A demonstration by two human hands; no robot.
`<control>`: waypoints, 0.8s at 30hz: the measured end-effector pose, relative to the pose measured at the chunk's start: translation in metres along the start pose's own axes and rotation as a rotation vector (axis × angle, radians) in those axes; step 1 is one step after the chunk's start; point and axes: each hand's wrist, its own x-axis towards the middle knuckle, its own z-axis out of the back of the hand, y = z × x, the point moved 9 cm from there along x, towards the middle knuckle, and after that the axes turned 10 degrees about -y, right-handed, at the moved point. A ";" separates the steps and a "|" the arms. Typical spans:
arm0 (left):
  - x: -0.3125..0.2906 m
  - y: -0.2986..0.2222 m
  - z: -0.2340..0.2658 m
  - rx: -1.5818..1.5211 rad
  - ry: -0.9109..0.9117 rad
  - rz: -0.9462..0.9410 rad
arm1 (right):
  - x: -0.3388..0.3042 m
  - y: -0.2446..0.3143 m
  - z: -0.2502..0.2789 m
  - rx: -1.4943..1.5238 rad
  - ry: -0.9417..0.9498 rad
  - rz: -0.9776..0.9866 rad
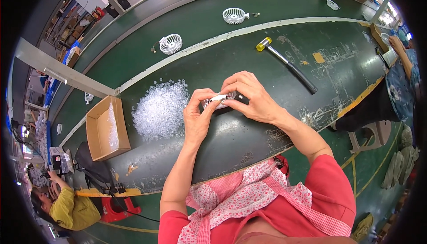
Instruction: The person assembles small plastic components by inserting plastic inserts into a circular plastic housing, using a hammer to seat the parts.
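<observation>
Both hands meet over the middle of the dark bench, pinching a small white part [219, 98] between thumbs and fingertips. My left hand [197, 118] grips its left side, and my right hand [254, 96] closes round the right side. Dark, shiny surfaces show beside the white part, but the fingers cover much of it and its exact kind is unclear. Just left of my left hand lies a heap of small clear plastic pieces [161, 110]. A mallet [289, 66] with a yellow head and black grip rests beyond my right hand.
An open cardboard box [94, 136] stands left of the heap. White round fan parts [171, 44] with short leads lie on the green conveyor [200, 24] behind the bench, another white fan [234, 16] among them. Co-workers sit at the left and right.
</observation>
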 end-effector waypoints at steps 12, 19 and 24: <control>0.002 -0.002 -0.001 0.086 0.034 -0.084 | -0.011 -0.002 -0.003 -0.034 -0.090 0.045; 0.002 0.003 0.000 0.012 -0.002 -0.027 | -0.006 -0.003 -0.002 -0.082 -0.091 0.049; 0.002 0.006 0.001 0.026 0.011 -0.028 | -0.008 -0.004 -0.002 -0.081 -0.060 0.069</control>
